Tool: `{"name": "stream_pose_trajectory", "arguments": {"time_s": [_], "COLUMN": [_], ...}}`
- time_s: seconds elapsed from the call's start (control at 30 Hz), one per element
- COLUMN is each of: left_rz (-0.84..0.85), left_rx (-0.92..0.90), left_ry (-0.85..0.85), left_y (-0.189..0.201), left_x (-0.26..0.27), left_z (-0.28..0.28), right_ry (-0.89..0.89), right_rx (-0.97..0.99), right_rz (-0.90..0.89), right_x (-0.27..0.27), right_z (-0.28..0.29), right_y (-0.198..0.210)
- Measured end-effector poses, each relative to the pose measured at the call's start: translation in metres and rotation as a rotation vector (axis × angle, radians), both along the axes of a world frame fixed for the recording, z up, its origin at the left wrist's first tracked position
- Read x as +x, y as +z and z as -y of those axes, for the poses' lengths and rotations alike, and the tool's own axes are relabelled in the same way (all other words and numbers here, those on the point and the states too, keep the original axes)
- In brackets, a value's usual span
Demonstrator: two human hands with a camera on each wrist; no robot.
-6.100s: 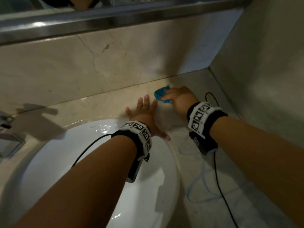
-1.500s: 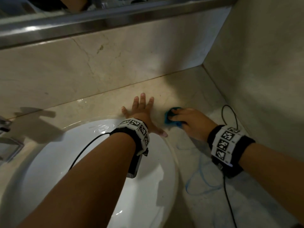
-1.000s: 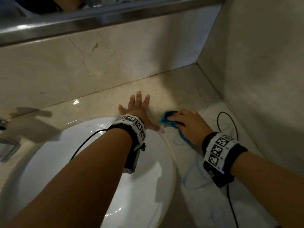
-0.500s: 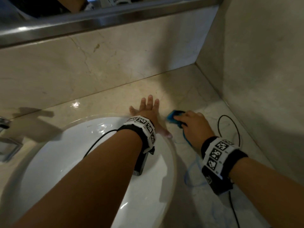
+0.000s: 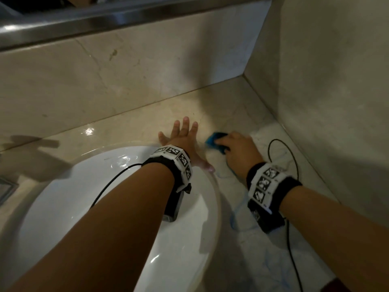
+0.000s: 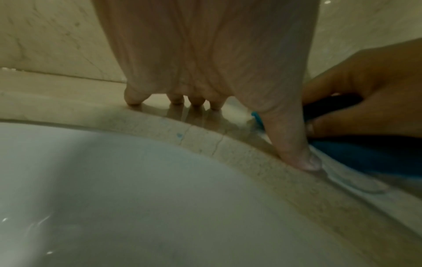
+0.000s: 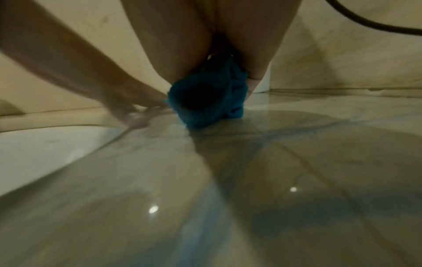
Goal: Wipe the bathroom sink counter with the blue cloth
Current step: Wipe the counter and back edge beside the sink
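Observation:
My right hand (image 5: 236,147) grips a bunched blue cloth (image 5: 215,141) and presses it onto the beige marble counter (image 5: 210,106), right of the white sink basin (image 5: 88,199). In the right wrist view the blue cloth (image 7: 207,101) sits wadded under my palm against the wet counter (image 7: 274,162). My left hand (image 5: 183,140) lies flat with fingers spread on the counter at the basin's back right rim. The left wrist view shows its thumb (image 6: 290,142) on the rim, with the blue cloth (image 6: 365,159) and my right hand (image 6: 370,97) just beside it.
A marble backsplash (image 5: 105,76) runs behind the counter and a side wall (image 5: 336,91) closes it on the right. A metal ledge (image 5: 105,20) sits above. Black wrist cables (image 5: 292,152) trail over the counter. Blue streaks (image 5: 235,211) mark the wet surface by the basin.
My right hand has slid the cloth forward and back beside the left thumb; over six seconds it came from the back corner toward the basin. My left hand stays planted.

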State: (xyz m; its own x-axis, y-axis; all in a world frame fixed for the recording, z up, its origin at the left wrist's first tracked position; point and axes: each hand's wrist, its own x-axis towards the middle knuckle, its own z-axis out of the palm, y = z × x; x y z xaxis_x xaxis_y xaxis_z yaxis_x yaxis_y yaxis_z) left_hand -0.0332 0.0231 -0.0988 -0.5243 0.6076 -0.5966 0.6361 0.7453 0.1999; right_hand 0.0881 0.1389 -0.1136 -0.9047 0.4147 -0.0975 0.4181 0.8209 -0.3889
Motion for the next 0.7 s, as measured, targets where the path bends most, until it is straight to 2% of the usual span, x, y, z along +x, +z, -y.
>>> {"name": "stream_pose_trajectory", "arguments": {"time_s": [0.07,0.13,0.2,0.3,0.37,0.47,0.7], "left_rz": [-0.002,0.002,0.012,0.03,0.039,0.049,0.045], "left_rx": [-0.015,-0.015,0.003,0.02,0.022,0.009,-0.024], "left_ry": [-0.008,-0.011,-0.003,0.008,0.014,0.018,0.027], "left_y": [0.001,-0.001,-0.003,-0.004,-0.003,-0.002,0.0], "left_x": [0.0,-0.001,-0.003,-0.003,-0.004,-0.005,-0.004], "left_z": [0.0,0.0,0.001,0.001,0.001,-0.002,-0.005], "right_ry": [0.1,0.129,0.046,-0.205,-0.279,-0.201,0.008], "right_rx": [0.018,0.041,0.041,0.002,0.026,0.034,0.068], "right_rz": [0.017,0.026,0.004,-0.016,0.0,0.06,0.031], "right_x": [0.006,0.004,-0.006,-0.018,-0.02,-0.018,-0.006], "right_z": [0.009,0.0,-0.023,-0.061,-0.07,-0.056,-0.011], "right_y": [-0.001,-0.003,-0.005,0.001,0.001,0.001,0.001]}}
